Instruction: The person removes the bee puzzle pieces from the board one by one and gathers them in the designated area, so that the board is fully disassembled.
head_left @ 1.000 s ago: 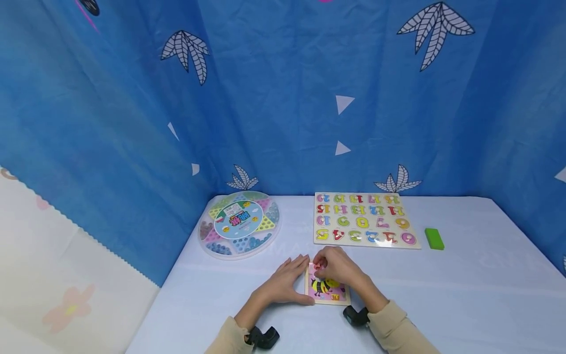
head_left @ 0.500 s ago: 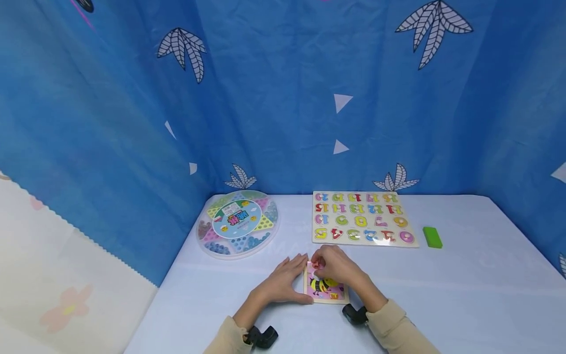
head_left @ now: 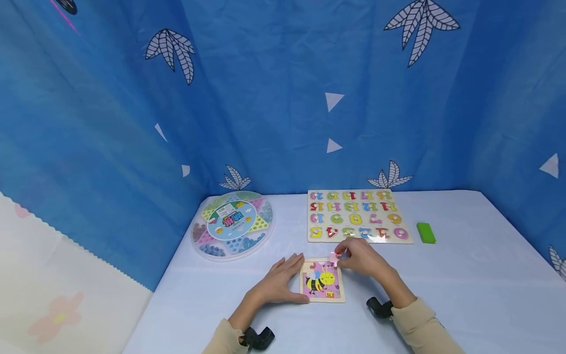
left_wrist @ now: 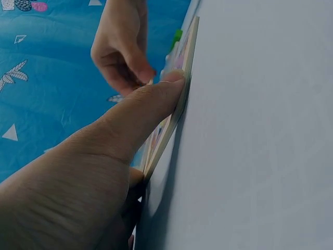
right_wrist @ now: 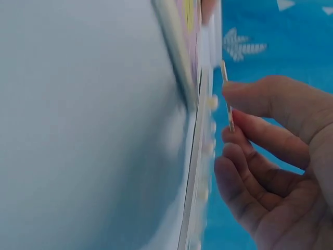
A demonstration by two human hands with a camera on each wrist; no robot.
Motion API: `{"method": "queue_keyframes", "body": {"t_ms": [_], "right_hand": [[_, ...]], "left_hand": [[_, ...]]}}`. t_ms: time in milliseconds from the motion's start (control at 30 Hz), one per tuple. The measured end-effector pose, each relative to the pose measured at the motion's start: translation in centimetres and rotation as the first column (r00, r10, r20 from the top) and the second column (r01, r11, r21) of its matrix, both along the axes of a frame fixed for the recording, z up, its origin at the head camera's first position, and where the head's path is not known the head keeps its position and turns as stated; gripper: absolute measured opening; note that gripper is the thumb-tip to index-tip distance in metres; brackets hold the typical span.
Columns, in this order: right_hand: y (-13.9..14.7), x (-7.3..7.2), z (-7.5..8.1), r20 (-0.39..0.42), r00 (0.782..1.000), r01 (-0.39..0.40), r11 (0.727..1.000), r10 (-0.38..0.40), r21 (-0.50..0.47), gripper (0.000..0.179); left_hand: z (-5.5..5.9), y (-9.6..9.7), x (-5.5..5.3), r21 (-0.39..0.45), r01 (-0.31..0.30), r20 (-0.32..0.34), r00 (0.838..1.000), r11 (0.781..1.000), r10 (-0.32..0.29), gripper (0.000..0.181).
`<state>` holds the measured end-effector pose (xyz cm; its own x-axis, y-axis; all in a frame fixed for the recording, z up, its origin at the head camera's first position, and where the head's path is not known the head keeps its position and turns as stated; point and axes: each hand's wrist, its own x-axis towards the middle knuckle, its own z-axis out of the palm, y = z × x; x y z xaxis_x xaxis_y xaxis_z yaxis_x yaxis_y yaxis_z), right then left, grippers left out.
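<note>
A small square bee jigsaw puzzle in a pale wooden frame (head_left: pixel 342 289) lies on the table. My left hand (head_left: pixel 275 284) rests along its left side, fingers straight at the far corner and thumb (left_wrist: pixel 151 107) on the near edge. My right hand (head_left: pixel 363 258) pinches a pink puzzle piece (head_left: pixel 334 259) between thumb and fingertips, over the far right corner of the frame. In the right wrist view the thin piece (right_wrist: pixel 227 99) stands edge-on, apart from the frame. The upper left of the picture shows a paler patch inside the frame.
Behind the right hand lies a number puzzle board (head_left: pixel 360 216) with colourful numerals. A round marble board game (head_left: pixel 233 226) sits at the back left. A green block (head_left: pixel 426 233) lies to the right. A blue patterned curtain (head_left: pixel 274 98) hangs behind the table.
My right hand has moved right with the puzzle piece, from the far left corner to the far right corner of the frame, uncovering the bee picture. The left hand stays on the frame.
</note>
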<state>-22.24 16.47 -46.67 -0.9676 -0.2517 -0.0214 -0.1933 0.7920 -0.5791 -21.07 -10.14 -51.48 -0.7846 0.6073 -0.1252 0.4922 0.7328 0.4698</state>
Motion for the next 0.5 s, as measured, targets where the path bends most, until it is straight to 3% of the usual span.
{"method": "queue_keyframes", "body": {"t_ms": [500], "right_hand": [[4.2, -0.2, -1.5, 0.041, 0.999, -0.017, 1.0, 0.018, -0.015, 0.025]], "left_hand": [[0.1, 0.0, 0.1, 0.016, 0.0, 0.03, 1.0, 1.0, 0.0, 0.105]]}}
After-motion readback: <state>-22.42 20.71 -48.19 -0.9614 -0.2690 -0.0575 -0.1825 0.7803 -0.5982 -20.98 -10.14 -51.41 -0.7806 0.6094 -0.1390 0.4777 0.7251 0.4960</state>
